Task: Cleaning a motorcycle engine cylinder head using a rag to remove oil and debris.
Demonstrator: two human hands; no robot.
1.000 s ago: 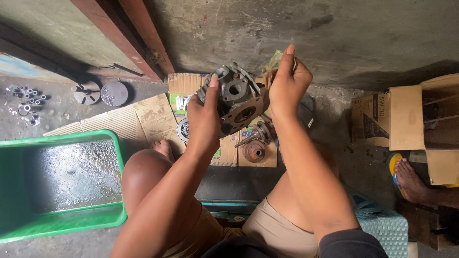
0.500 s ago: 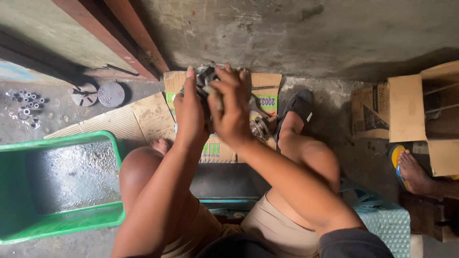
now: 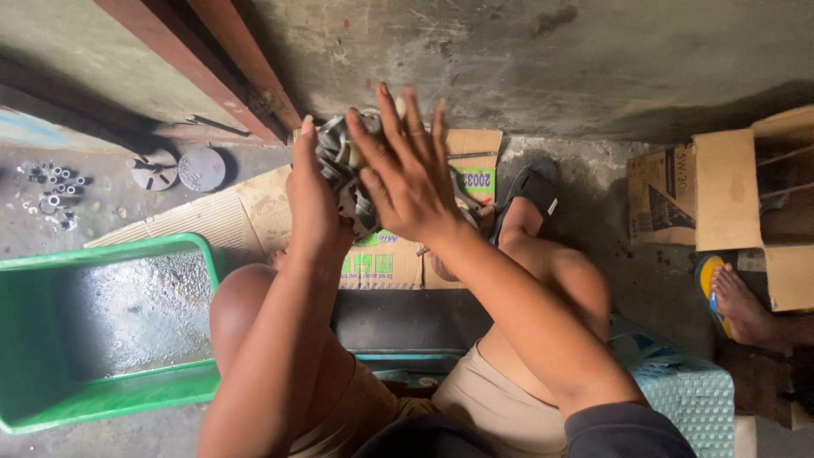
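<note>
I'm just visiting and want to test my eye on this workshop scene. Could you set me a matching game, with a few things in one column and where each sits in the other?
Things:
1. metal part
2. green tub
3. two round metal discs
4. open cardboard box

Places:
A. on the floor at the far left, by the wall
B. at the right edge, beside another person's sandalled foot
C. between the left hand and right hand
D. low on the left, beside the person's knee

Pairs: 1-C, 2-D, 3-A, 4-B
</note>
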